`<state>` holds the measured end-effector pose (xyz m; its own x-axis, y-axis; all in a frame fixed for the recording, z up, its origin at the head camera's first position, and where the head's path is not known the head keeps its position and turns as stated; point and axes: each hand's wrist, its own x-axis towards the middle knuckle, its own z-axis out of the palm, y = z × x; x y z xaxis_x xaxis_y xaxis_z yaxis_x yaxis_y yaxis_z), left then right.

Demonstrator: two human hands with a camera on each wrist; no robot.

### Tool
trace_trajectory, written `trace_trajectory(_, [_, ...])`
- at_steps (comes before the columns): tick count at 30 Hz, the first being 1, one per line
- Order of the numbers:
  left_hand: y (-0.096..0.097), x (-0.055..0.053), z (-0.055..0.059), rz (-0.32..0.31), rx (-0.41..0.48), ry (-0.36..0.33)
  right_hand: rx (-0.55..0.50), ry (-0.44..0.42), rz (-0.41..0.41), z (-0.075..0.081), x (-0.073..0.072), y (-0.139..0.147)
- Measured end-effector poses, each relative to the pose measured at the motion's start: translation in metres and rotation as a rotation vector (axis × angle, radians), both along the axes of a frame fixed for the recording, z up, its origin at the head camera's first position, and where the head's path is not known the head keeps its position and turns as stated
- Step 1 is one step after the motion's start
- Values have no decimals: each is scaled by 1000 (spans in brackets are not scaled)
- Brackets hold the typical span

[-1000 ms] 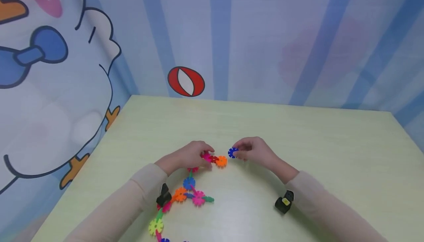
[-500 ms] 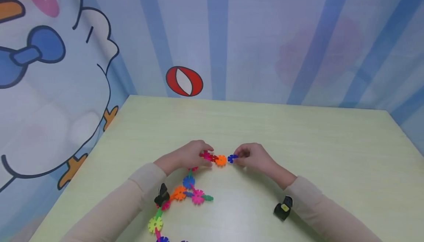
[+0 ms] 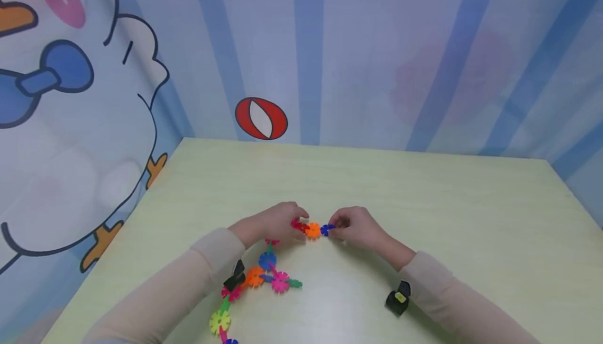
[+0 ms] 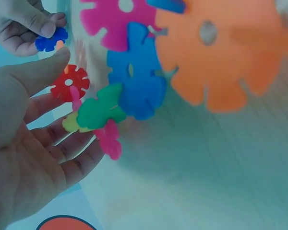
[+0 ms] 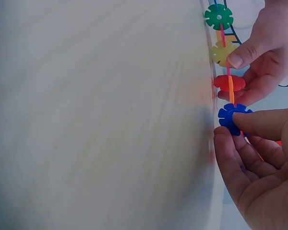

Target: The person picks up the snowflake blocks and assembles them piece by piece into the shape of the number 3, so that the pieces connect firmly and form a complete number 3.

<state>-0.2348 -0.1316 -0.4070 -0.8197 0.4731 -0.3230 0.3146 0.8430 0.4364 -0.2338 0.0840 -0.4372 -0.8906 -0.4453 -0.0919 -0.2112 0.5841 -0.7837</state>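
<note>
My right hand [image 3: 359, 227] pinches a dark blue notched snowflake disc [image 3: 326, 230] between thumb and fingers. In the head view that disc meets the orange disc [image 3: 313, 231] at the end of a linked chain. In the right wrist view the blue disc [image 5: 225, 116] lines up with the edge-on orange disc [image 5: 231, 91]. My left hand [image 3: 277, 222] grips the chain just behind its end, its thumb by the yellow disc [image 5: 220, 52] and its fingers near the red disc [image 4: 79, 76]. How firmly the blue and orange discs are joined I cannot tell.
The rest of the chain, with a blue disc [image 3: 267, 261], a pink disc [image 3: 280, 282] and a yellow disc [image 3: 219, 323], runs toward the near edge below my left forearm. A pale table [image 3: 424, 192] lies beneath, with a printed cloth [image 3: 358, 71] behind it.
My right hand has come down and left with the blue disc, turning it and closing the gap to the orange disc. The left hand has shifted slightly right along the chain.
</note>
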Motion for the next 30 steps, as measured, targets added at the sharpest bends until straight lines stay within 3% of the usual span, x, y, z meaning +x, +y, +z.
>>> trace_trajectory(21, [2,3,-10,-13,83,49,-23,-11,-34,-5,7,-7])
trace_trajectory(30, [4,4,-13,4,143,74,-34,33,3,-6,7,-7])
